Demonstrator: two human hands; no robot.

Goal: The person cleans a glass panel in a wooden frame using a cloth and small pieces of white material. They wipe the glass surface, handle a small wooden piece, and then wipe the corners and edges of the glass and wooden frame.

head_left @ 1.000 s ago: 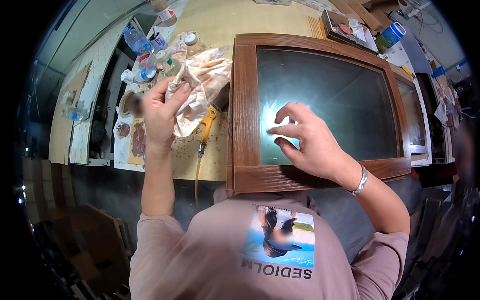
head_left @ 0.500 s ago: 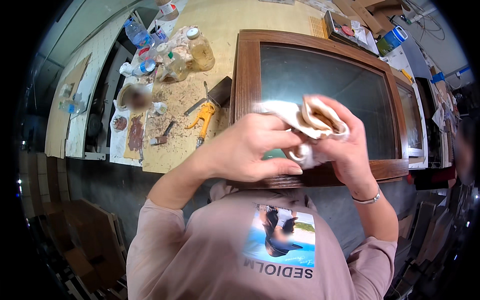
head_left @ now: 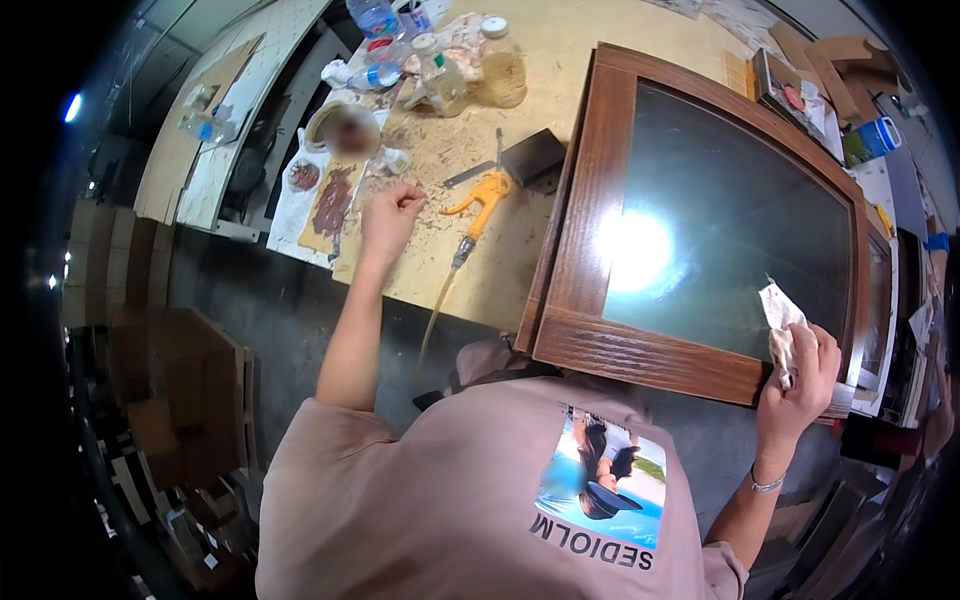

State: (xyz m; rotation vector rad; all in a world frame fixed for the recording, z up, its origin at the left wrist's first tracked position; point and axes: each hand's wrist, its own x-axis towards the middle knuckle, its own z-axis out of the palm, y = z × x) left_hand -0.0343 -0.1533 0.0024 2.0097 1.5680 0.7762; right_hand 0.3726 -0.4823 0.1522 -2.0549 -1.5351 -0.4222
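Observation:
My right hand (head_left: 805,370) grips a stained white cloth (head_left: 780,315) at the near right corner of a brown wooden-framed glass panel (head_left: 650,355). Part of the cloth rests over the glass. On the left, my left hand (head_left: 390,220) is over the workbench with its fingers curled closed; what they hold, if anything, is hidden. Beside it lies a board smeared with brown paste (head_left: 332,205). A yellow air blow gun (head_left: 488,195) with a hose lies between that hand and the panel, next to a dark block (head_left: 535,158).
Jars of yellowish liquid (head_left: 502,70) and several plastic bottles (head_left: 378,75) stand at the back left. A round tub (head_left: 322,128) sits near the bench's left edge, its contents blurred. Shavings litter the bench (head_left: 440,285). A blue-and-white jug (head_left: 870,140) is at the far right.
My hands were together on the cloth over the panel. The left has let go and moved left to the bench; the right has carried the cloth to the right. The view has shifted.

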